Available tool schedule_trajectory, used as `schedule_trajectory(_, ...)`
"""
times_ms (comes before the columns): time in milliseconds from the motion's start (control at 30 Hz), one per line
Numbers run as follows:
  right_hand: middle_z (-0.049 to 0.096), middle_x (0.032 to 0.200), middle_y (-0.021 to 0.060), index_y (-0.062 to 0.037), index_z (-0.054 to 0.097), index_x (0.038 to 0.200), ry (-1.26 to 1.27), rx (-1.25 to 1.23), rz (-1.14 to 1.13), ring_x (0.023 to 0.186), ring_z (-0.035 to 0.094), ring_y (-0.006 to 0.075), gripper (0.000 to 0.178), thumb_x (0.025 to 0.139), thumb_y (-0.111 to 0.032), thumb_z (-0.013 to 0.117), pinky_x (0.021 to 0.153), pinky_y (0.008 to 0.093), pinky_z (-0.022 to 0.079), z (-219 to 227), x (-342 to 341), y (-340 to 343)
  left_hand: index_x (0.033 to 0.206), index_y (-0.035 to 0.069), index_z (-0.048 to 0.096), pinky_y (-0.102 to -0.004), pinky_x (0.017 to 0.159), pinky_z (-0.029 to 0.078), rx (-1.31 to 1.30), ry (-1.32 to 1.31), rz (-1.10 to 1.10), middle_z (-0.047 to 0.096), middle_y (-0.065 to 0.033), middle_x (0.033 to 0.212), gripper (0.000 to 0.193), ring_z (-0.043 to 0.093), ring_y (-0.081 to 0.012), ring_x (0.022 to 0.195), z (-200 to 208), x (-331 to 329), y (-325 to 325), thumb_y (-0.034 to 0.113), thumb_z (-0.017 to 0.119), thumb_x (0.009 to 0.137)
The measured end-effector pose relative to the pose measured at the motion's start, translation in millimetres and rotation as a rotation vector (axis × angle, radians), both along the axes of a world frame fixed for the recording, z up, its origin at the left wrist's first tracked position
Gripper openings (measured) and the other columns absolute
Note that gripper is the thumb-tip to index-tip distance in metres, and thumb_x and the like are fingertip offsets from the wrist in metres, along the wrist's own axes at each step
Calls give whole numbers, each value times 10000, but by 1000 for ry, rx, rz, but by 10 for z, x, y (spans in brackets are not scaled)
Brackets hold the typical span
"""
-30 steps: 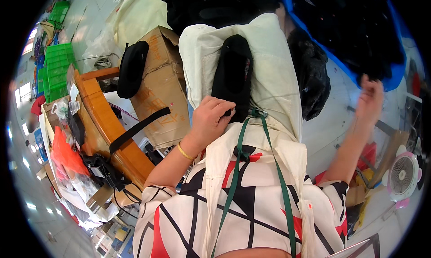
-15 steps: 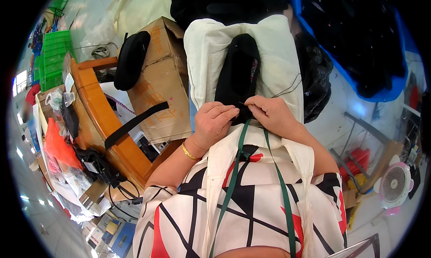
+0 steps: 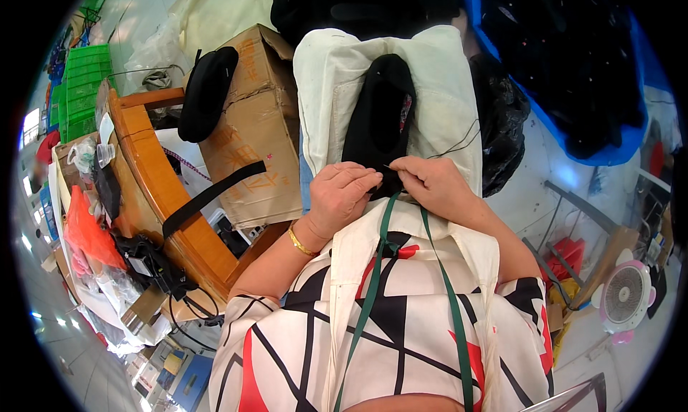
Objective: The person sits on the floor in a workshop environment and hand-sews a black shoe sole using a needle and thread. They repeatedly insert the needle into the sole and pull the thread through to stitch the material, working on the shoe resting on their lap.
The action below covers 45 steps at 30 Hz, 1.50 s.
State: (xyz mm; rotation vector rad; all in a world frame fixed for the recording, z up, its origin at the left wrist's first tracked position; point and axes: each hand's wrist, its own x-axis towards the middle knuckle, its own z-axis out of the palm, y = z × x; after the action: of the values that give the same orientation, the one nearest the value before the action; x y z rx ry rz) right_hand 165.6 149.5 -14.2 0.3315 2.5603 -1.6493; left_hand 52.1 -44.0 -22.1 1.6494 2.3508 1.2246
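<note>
A black cloth shoe [image 3: 360, 136] lies on the white cloth over my lap, toe pointing away and heel toward me. Its opening shows a patterned lining along the right side. My left hand [image 3: 340, 195] is closed on the left side of the heel, thumb and fingers pinching the fabric. My right hand [image 3: 436, 186] pinches a thin needle [image 3: 388, 167], whose small tip shows at the right of the heel edge. Dark thread [image 3: 459, 143] loops out over the white cloth beyond my right hand. The fingertips partly hide the heel.
Another black shoe [image 3: 208, 94] rests against a cardboard box [image 3: 258, 154] at the left, by a wooden chair frame [image 3: 161, 175] with a black strap [image 3: 215, 197]. A blue-edged bag [image 3: 609, 150] of black items lies far right. A small fan [image 3: 625, 297] stands lower right.
Both hands keep nearly the same place at the shoe's heel. The surroundings shift slightly in the picture as the view moves a little.
</note>
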Motion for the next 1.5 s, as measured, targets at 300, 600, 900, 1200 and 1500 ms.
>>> schedule_trajectory(300,688,845,164,-31,639,1037,-50,-202,-49,722,676,299,135,937,-116,610,652,361,524,-161,-37,-59,896,75,720,-340,715,579,-29,-163,40,720,-85,872,289,716,-254,843,-18,38,-38,-50,716,636)
schedule_trajectory(600,638,771,189,-38,512,1009,-119,-123,-29,722,637,376,115,957,-128,564,645,449,492,-63,-298,-192,920,62,712,-353,743,588,-24,-248,-13,721,-113,908,293,712,-275,860,-52,33,-46,-62,719,655)
schedule_trajectory(900,602,844,108,-78,602,924,52,217,134,738,622,334,78,901,-147,629,652,422,501,164,-495,-80,945,60,697,-355,744,576,-30,38,-37,714,-70,932,241,699,-246,896,-22,38,-76,31,711,706)
schedule_trajectory(1200,613,784,15,-92,549,968,-153,-749,-268,539,548,58,238,1060,-303,490,438,177,383,98,-560,5,943,109,701,-344,794,452,-68,141,-4,702,-5,893,269,633,-207,902,48,1,-55,51,724,681)
schedule_trajectory(1500,472,625,30,-49,458,677,636,-757,-1087,590,526,127,233,868,63,531,1088,516,455,960,-40,1670,902,108,709,-351,824,442,-146,-134,-49,675,-20,830,262,598,-240,896,116,-119,52,-18,767,680)
